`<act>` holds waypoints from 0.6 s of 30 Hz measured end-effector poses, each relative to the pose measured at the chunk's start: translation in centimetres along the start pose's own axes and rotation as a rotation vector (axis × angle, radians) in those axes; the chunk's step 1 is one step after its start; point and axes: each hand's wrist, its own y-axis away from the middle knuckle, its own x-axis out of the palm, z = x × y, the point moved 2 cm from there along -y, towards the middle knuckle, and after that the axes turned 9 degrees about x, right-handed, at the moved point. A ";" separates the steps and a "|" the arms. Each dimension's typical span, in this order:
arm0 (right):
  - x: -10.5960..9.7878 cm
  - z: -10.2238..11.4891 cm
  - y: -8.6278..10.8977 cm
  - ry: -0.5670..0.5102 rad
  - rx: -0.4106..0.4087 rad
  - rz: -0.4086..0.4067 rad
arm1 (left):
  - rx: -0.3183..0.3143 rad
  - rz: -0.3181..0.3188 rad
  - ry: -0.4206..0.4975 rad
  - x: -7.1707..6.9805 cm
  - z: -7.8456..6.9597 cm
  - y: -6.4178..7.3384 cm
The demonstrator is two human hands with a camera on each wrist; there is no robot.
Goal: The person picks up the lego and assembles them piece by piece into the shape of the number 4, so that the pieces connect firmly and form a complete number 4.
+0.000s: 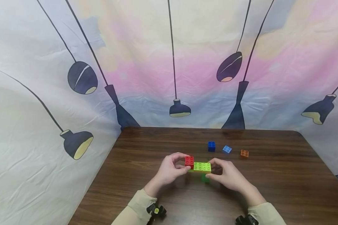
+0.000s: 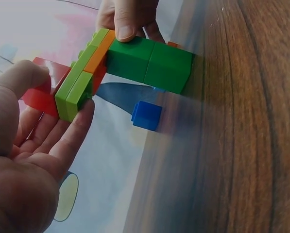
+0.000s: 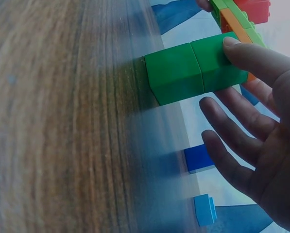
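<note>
Head view sets a model of toy building bricks between two hands: a red brick (image 1: 189,162) at its 9 o'clock end, a lime-green row (image 1: 202,166) running from there toward 3 o'clock, and a green column (image 1: 205,179) beneath the row's 3 o'clock end. The left hand (image 1: 170,170), at 9 o'clock, pinches the red brick, thumb toward 6 o'clock and fingers toward 12. The right hand (image 1: 228,175), at 3 o'clock, grips the column's upper brick, its thumb pressed near an orange layer (image 2: 100,51) under the lime-green row.

From above, that row and the right thumb hide most of the column (the left wrist view reveals two green bricks). Whether its base touches the wooden table (image 1: 284,175) I cannot tell. A reddish piece (image 2: 99,77) below the orange layer is partly covered and hard to identify. The right wrist view cuts the left hand down to a fingertip.

Beyond the model stand a dark blue brick (image 1: 211,146) at 1 o'clock, a light blue brick (image 1: 227,149) at 2, and an orange-brown brick (image 1: 244,153) between 2 and 3.
</note>
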 end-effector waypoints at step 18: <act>-0.1 -0.1 0.0 -0.013 0.002 0.017 | 0.036 0.058 0.080 -1.1 0.9 -0.1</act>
